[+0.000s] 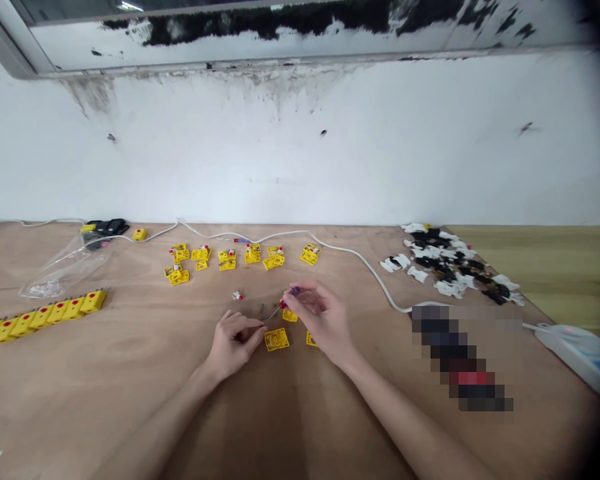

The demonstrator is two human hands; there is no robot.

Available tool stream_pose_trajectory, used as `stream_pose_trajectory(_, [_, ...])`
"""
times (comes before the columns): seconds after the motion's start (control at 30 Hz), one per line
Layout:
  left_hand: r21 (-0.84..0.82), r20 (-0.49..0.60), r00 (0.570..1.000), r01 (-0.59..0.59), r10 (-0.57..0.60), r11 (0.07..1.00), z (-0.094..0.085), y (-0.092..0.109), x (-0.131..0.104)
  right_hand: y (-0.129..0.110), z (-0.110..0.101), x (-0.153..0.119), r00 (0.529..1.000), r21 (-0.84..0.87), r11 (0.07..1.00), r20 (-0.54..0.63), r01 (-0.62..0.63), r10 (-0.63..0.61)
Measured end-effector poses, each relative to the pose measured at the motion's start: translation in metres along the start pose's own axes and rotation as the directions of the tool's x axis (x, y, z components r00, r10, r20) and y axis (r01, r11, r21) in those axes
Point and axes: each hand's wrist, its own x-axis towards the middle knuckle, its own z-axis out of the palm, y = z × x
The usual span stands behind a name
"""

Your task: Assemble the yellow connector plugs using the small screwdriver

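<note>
My right hand [325, 323] is closed around a small screwdriver [283, 304] with a red and purple handle. Its thin shaft slants down to the left, toward my left fingertips. My left hand [233, 343] pinches at the screwdriver's tip; whatever is between the fingers is too small and covered to name. Just right of those fingertips lies an open yellow plastic housing half [277, 340]. Two more yellow pieces, one a housing part [291, 315], are partly hidden by my right hand. A small white and red part [237, 295] lies beyond my left hand.
Several opened yellow housings [253, 253] lie farther back, near another screwdriver [241, 241] and a white cable [330, 247]. Left are a row of yellow connectors [43, 318] and a plastic bag [55, 273]. Right are black and white pieces [445, 260] and a white device [580, 357].
</note>
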Motion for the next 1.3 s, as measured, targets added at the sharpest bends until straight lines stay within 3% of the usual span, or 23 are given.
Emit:
stream_pose_trajectory(0.23, [0.015, -0.005, 0.999, 0.033, -0.033, 0.999, 0.001, 0.001, 0.0, 0.007, 0.001, -0.005, 0.991, -0.097, 0.99, 0.09, 0.104, -0.096])
stream_pose_trajectory(0.5, [0.101, 0.081, 0.993, -0.092, 0.084, 0.991, -0.003, 0.002, -0.003, 0.002, -0.004, -0.003, 0.99, -0.124, 0.984, 0.072, 0.129, -0.121])
stream_pose_trajectory(0.67, [0.124, 0.313, 0.908, -0.331, 0.28, 0.935, -0.009, 0.008, -0.002, -0.01, -0.011, 0.003, 0.983, -0.118, 0.976, 0.042, 0.181, -0.177])
stream_pose_trajectory(0.9, [0.225, 0.451, 0.836, -0.447, 0.314, 0.866, -0.011, 0.01, 0.0, -0.024, -0.018, 0.008, 0.971, -0.122, 0.963, 0.01, 0.24, -0.241])
stream_pose_trajectory(1.07, [0.21, 0.365, 0.874, -0.414, 0.322, 0.886, -0.008, 0.009, 0.0, -0.028, -0.024, 0.011, 0.961, -0.118, 0.954, 0.007, 0.275, -0.277])
stream_pose_trajectory(1.3, [0.138, 0.323, 0.921, -0.272, 0.216, 0.952, -0.003, 0.008, 0.0, -0.033, -0.031, 0.015, 0.945, -0.152, 0.934, -0.013, 0.322, -0.328])
